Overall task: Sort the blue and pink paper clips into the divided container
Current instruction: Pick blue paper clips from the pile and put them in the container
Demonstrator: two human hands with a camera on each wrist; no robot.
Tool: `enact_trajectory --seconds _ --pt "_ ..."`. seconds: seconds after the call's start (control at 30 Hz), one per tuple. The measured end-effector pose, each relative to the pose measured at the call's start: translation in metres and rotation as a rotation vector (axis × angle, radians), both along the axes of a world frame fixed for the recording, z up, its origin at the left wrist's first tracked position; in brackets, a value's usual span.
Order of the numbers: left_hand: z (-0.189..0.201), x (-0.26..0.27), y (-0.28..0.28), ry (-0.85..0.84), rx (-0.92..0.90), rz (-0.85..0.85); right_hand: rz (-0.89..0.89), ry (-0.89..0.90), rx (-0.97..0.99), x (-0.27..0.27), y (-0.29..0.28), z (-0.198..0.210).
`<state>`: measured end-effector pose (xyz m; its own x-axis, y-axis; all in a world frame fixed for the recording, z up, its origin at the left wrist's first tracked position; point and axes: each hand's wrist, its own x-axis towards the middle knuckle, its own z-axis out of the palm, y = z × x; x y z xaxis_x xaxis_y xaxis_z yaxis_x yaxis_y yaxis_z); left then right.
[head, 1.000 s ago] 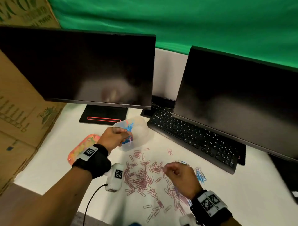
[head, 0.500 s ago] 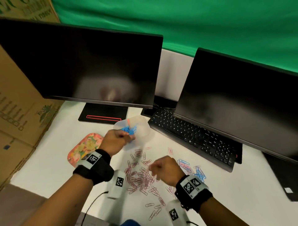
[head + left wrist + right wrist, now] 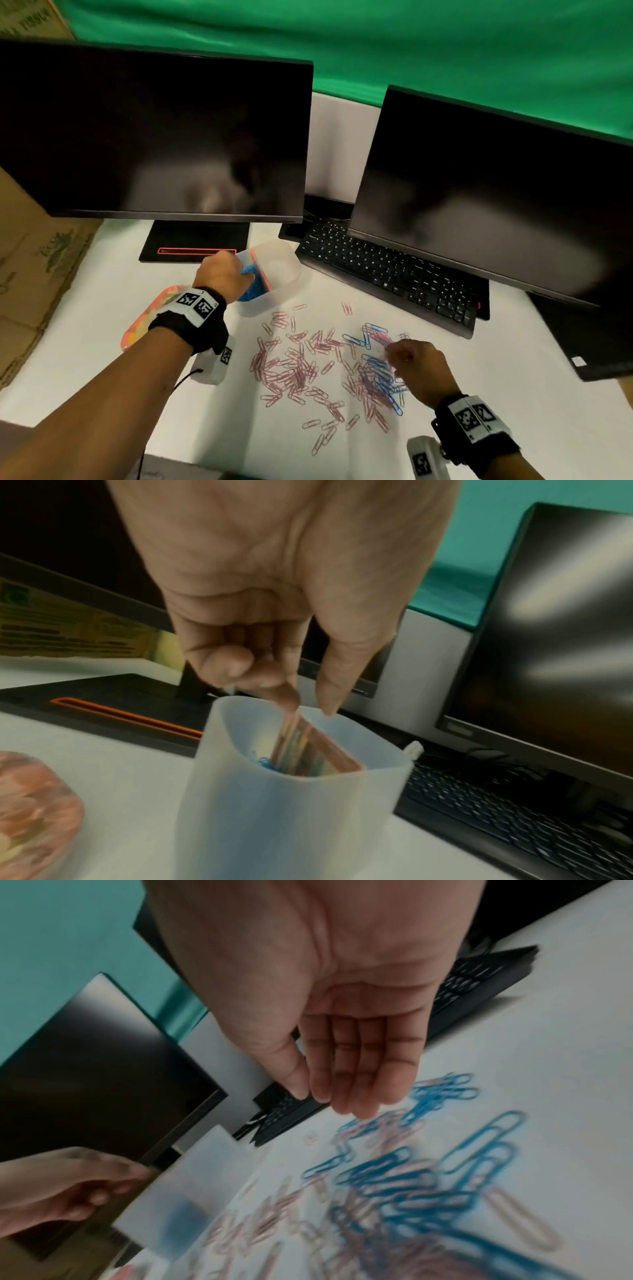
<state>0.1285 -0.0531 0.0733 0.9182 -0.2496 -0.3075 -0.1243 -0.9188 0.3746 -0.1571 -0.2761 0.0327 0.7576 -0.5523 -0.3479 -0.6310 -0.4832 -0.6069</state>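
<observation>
While the left hand (image 3: 219,274) hangs over the left side of the container (image 3: 274,274), its fingers (image 3: 240,666) curl downward with forefinger and thumb tips close together just above the rim; whether they pinch a clip I cannot tell, the wrist view being blurred there. One translucent container stands on the white bench (image 3: 513,394) at about 12 o'clock from the clip pile, split by one pinkish divider (image 3: 329,745) into two compartments: the left one holds a heap of blue clips (image 3: 255,291), and I cannot tell whether the right one holds anything. The right hand (image 3: 418,370) hovers low at the 3 o'clock edge of the pile, its fingers (image 3: 363,1080) held straight and together, thumb alongside, holding nothing and pointing down at the clips. Pink clips (image 3: 291,370) lie scattered across the bench, far too many and too tangled to count, thickest at the pile's 9 o'clock side; loose blue clips (image 3: 376,373) cluster at the 3 o'clock side under the right hand, mixed with pink, with a few more at (image 3: 359,337). Two dark monitors (image 3: 154,137) stand at the back, one keyboard (image 3: 394,277) lies under the right one, and one orange-patterned lid (image 3: 147,318) lies at 9 o'clock of the container, partly hidden by the left wrist. Each wrist wears one black band with a marker tag.
</observation>
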Motion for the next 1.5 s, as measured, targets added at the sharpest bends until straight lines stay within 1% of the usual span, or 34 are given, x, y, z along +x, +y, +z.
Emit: enact_trajectory --seconds 0.1,0.17,0.23,0.3,0.4,0.47,0.53,0.67,0.77,0.87,0.97,1.07,1.17,1.23,1.3,1.4,1.5 --pt "0.005 -0.031 -0.018 -0.091 -0.161 -0.161 -0.104 0.033 -0.099 -0.018 -0.022 -0.009" --pt "0.000 -0.057 -0.037 -0.070 -0.210 -0.319 -0.141 0.060 -0.120 -0.025 -0.035 -0.018" --pt "-0.017 -0.082 -0.060 -0.040 -0.202 -0.483 -0.141 0.092 -0.142 -0.027 -0.048 -0.025" --pt "-0.037 -0.101 -0.080 -0.027 -0.143 -0.600 -0.115 0.139 -0.155 -0.023 -0.057 -0.031" --pt "-0.067 -0.122 -0.106 0.024 0.032 -0.711 -0.040 0.226 -0.162 -0.018 -0.064 -0.034" --pt "-0.080 -0.128 -0.114 0.028 0.144 -0.759 0.044 0.260 -0.188 -0.012 -0.060 -0.036" --pt "-0.088 -0.133 -0.120 0.002 0.196 -0.770 0.101 0.270 -0.226 -0.012 -0.057 -0.037" --pt "-0.092 -0.136 -0.124 -0.019 0.200 -0.750 0.115 0.193 -0.258 -0.024 -0.057 -0.041" --pt "-0.093 -0.137 -0.124 0.015 0.171 -0.697 0.243 0.149 -0.317 -0.035 -0.056 -0.050" --pt "-0.094 -0.136 -0.124 0.067 0.125 -0.639 0.350 0.061 -0.335 -0.042 -0.058 -0.060" --pt "-0.091 -0.136 -0.123 0.100 0.078 -0.605 0.378 0.010 -0.288 -0.051 -0.062 -0.065" --pt "-0.088 -0.138 -0.121 0.086 -0.039 -0.539 0.339 0.028 -0.216 -0.057 -0.065 -0.061" --pt "-0.084 -0.143 -0.121 0.094 -0.237 -0.426 0.358 0.104 -0.198 -0.047 -0.064 -0.056" --pt "-0.082 -0.146 -0.122 0.138 -0.313 -0.392 0.378 0.130 -0.203 -0.041 -0.060 -0.055" --pt "-0.082 -0.147 -0.120 0.245 -0.388 -0.334 0.376 0.102 -0.202 -0.037 -0.058 -0.056" --pt "-0.081 -0.150 -0.117 0.444 -0.542 -0.181 0.392 0.083 -0.220 -0.034 -0.056 -0.059" --pt "-0.080 -0.159 -0.118 0.533 -0.662 -0.037 0.412 0.080 -0.207 -0.035 -0.059 -0.061"
